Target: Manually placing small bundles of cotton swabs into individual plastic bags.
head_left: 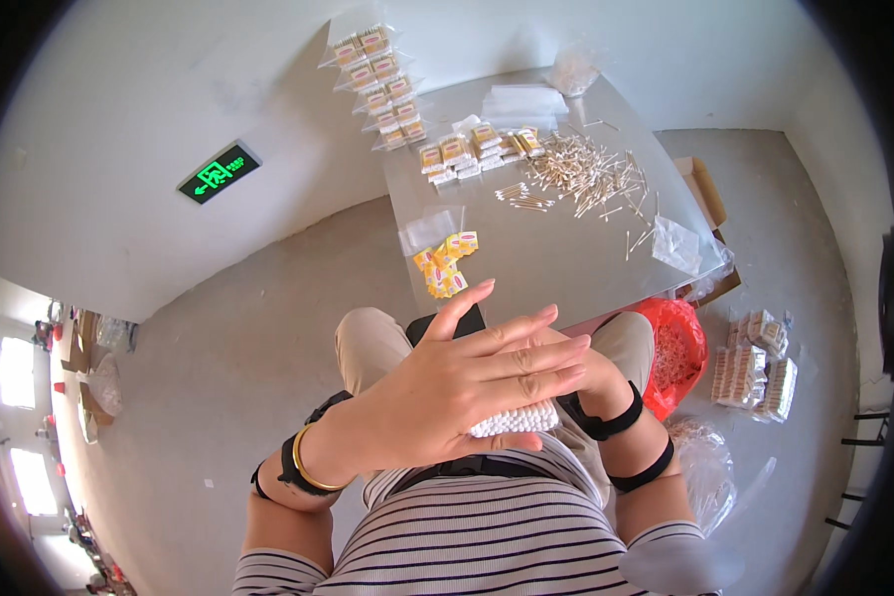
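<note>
A tight bundle of cotton swabs [515, 420] is between my hands above my lap, its white tips turned up. Across the top of it lies my left hand [457, 387], back upward, fingers stretched and spread to the right and thumb along the near side. My right hand [598, 373] reaches in from the right and supports the bundle; its fingers are mostly hidden behind the left hand. Ahead on the metal table [536, 263] are a heap of loose cotton swabs [586, 171] and several yellow-and-white printed cards [445, 263].
Packed swab bags [479, 144] sit on the table near clear plastic sleeves [521, 103]. More packs hang on the wall [377, 89]. By my right knee stands a red bag of swabs [673, 358], with wrapped bundles [755, 368] and a clear plastic bag [703, 472] on the floor.
</note>
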The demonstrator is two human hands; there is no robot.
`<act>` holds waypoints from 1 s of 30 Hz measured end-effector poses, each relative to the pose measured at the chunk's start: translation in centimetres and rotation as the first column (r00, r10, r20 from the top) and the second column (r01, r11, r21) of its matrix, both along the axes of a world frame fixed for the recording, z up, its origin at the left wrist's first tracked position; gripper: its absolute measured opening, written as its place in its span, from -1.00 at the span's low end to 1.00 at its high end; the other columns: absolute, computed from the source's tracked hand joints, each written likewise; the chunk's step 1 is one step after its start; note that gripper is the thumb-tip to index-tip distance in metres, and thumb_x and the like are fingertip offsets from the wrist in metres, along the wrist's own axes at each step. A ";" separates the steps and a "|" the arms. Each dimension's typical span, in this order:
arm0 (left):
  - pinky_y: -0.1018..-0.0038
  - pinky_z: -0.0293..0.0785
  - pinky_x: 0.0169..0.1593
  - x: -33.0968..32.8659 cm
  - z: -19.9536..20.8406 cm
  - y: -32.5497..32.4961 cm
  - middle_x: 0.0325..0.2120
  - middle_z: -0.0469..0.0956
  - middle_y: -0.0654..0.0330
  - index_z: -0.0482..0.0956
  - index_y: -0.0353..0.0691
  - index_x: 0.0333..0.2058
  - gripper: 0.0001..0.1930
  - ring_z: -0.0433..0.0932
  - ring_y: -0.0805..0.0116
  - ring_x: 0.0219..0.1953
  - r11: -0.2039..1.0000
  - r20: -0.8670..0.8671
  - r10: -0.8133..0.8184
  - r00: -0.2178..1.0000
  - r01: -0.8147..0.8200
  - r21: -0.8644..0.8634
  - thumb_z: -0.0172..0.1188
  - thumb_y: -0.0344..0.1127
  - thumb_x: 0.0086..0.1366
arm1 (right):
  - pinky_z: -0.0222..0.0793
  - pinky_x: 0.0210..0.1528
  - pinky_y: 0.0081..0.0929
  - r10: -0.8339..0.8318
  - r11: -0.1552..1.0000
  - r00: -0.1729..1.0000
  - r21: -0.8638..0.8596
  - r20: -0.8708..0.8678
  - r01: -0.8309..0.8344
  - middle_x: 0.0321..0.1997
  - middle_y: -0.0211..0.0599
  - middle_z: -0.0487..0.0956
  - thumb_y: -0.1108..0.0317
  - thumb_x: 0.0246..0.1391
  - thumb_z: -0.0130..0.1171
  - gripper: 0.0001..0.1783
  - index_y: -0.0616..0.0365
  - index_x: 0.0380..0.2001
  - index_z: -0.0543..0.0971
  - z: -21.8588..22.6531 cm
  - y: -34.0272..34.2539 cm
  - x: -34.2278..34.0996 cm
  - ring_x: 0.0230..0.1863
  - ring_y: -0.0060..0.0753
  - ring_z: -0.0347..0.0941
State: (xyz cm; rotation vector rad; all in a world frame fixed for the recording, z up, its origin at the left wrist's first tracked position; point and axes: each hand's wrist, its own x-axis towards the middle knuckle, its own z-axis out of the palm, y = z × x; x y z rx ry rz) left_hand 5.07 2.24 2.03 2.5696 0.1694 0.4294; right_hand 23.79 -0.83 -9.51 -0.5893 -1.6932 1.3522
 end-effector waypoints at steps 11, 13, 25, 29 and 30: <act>-0.06 -0.03 0.34 -0.3 0.0 0.0 0.25 0.45 0.23 0.52 -0.09 0.21 -0.39 0.37 0.20 0.31 0.992 0.052 0.035 0.998 -0.041 0.122 0.34 -0.08 0.18 | 0.49 -0.07 -0.30 -0.038 0.997 0.998 0.063 -0.053 0.041 -0.10 -0.19 0.66 0.31 0.17 0.26 -0.74 0.21 -0.14 0.66 -0.4 0.6 -0.9 -0.08 -0.21 0.59; -0.03 0.01 0.31 -0.3 -0.1 -0.3 0.20 0.50 0.22 0.54 -0.11 0.19 -0.39 0.42 0.21 0.27 0.984 0.108 0.071 0.992 -0.087 0.155 0.35 -0.09 0.15 | 0.49 -0.06 -0.30 -0.036 0.997 0.998 0.069 -0.059 0.040 -0.09 -0.19 0.66 0.31 0.17 0.26 -0.74 0.21 -0.13 0.66 0.1 0.7 -0.9 -0.08 -0.21 0.59; 0.01 0.02 0.30 -0.7 0.4 -0.5 0.16 0.55 0.26 0.61 -0.05 0.12 -0.52 0.50 0.25 0.22 0.966 0.138 0.153 0.979 -0.178 0.190 0.27 -0.03 0.25 | 0.49 -0.02 -0.32 -0.045 0.997 0.999 0.056 -0.030 0.047 -0.08 -0.16 0.64 0.33 0.17 0.28 -0.75 0.25 -0.15 0.64 2.0 0.0 -1.1 -0.03 -0.21 0.56; 0.00 -0.01 0.30 -0.8 0.5 -0.4 0.17 0.54 0.26 0.61 -0.04 0.12 -0.52 0.50 0.25 0.21 0.965 0.111 0.152 0.982 -0.171 0.201 0.22 -0.01 0.28 | 0.50 -0.05 -0.38 -0.076 0.994 0.996 -0.077 -0.056 0.072 -0.09 -0.17 0.65 0.35 0.19 0.26 -0.76 0.26 -0.14 0.64 1.1 -0.2 -1.2 -0.05 -0.29 0.57; -0.01 -0.02 0.30 -0.8 0.5 -0.4 0.18 0.54 0.26 0.61 -0.04 0.12 -0.52 0.50 0.25 0.21 0.963 0.102 0.157 0.982 -0.175 0.207 0.21 -0.01 0.28 | 0.50 -0.07 -0.40 -0.035 0.995 0.998 -0.090 -0.043 0.031 -0.10 -0.17 0.66 0.36 0.19 0.26 -0.76 0.27 -0.13 0.64 0.8 -0.1 -1.1 -0.07 -0.32 0.57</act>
